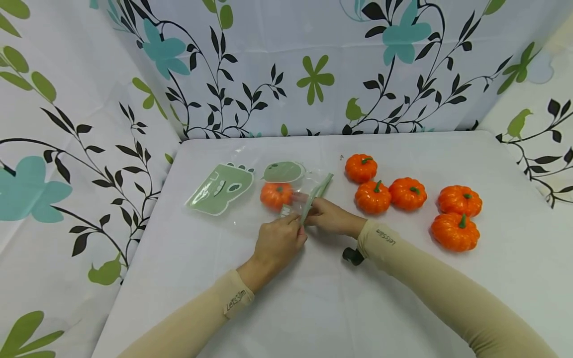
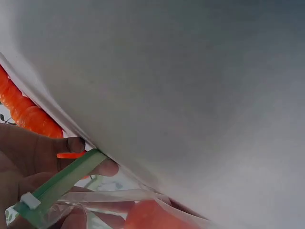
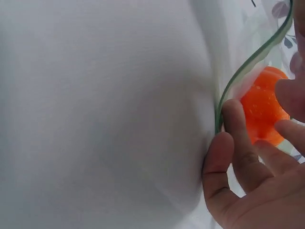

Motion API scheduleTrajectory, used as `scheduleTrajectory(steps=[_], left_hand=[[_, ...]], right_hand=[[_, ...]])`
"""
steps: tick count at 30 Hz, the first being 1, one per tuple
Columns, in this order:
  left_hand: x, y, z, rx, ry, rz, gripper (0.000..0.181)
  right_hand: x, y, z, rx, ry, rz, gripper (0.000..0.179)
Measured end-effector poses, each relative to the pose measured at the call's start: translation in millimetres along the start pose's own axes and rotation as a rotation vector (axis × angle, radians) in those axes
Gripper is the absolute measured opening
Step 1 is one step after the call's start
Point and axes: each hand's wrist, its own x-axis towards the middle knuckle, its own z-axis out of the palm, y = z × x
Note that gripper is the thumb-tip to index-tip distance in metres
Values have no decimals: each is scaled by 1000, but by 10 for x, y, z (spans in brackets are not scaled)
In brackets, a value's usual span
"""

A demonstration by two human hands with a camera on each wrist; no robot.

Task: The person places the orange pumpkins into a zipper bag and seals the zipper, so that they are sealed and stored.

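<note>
A clear plastic zip bag (image 1: 315,191) with a green strip along its mouth lies on its side, a green cartoon shape printed on it. Inside, a small orange pumpkin (image 1: 274,196) shows through the film. My left hand (image 1: 279,241) pinches the near end of the mouth. From the right, my right hand (image 1: 331,216) reaches to the opening, with some fingertips inside, close to the pumpkin. In the right wrist view, thumb (image 3: 219,152) and index finger (image 3: 236,119) pinch the green rim (image 3: 243,67). A white slider (image 2: 30,200) sits on the strip in the left wrist view.
Several more orange pumpkins (image 1: 407,194) stand on the white table (image 1: 515,238) to the right. At the left lies a larger green cartoon face (image 1: 221,189) on clear plastic. A small black object (image 1: 352,256) is below the right cuff. Patterned curtains surround the table.
</note>
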Motion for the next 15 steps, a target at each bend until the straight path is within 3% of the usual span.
scheduleTrajectory(steps=[2,8,15], left_hand=[[24,15,22,5,-6,1,10],[77,24,23,1,-20,-33,12],[127,-1,10,-34,-38,-122,5]], right_hand=[[10,-8,-2,-25,-16,-24,64],[-14,-31,-25,-54,-32,7,68],[-319,-122,-158,-122,88,20,64]])
